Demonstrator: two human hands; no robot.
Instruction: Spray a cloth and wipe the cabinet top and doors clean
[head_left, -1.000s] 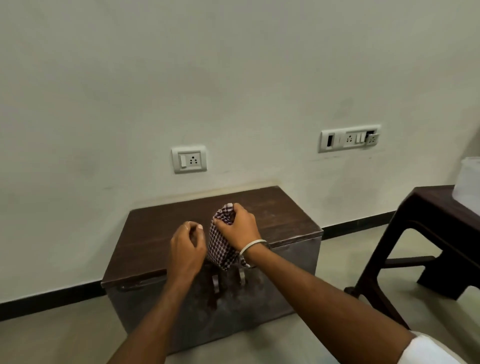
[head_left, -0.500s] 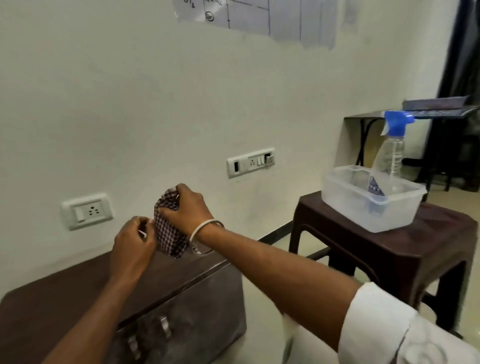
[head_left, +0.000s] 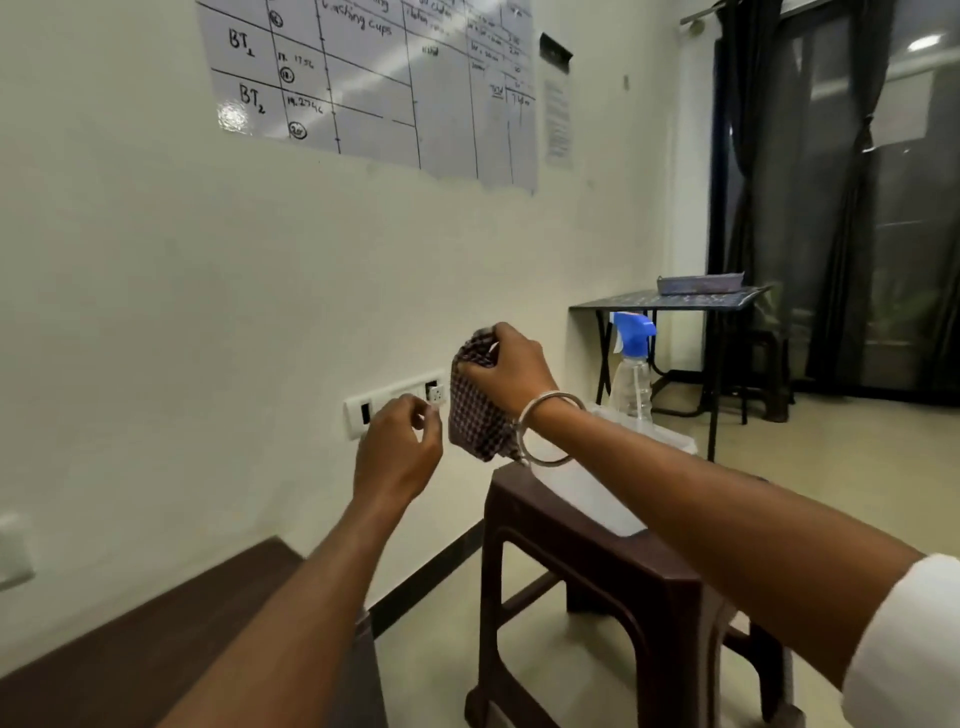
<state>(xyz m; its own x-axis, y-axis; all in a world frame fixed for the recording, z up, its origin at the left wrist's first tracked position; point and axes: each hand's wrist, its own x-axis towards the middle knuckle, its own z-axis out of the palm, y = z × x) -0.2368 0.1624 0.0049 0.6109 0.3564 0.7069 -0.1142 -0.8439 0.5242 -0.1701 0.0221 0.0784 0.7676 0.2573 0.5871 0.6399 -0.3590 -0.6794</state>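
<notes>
The right hand (head_left: 511, 371) bunches the cloth (head_left: 475, 410) in curled fingers, left hand (head_left: 397, 454) loosely curled and empty at its eight o'clock, seemingly readying it for the sprayer (head_left: 631, 364) at three o'clock.

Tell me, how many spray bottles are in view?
1. The spray bottle stands in the clear tub on the brown stool, behind the right hand. Others may be hidden.
</notes>
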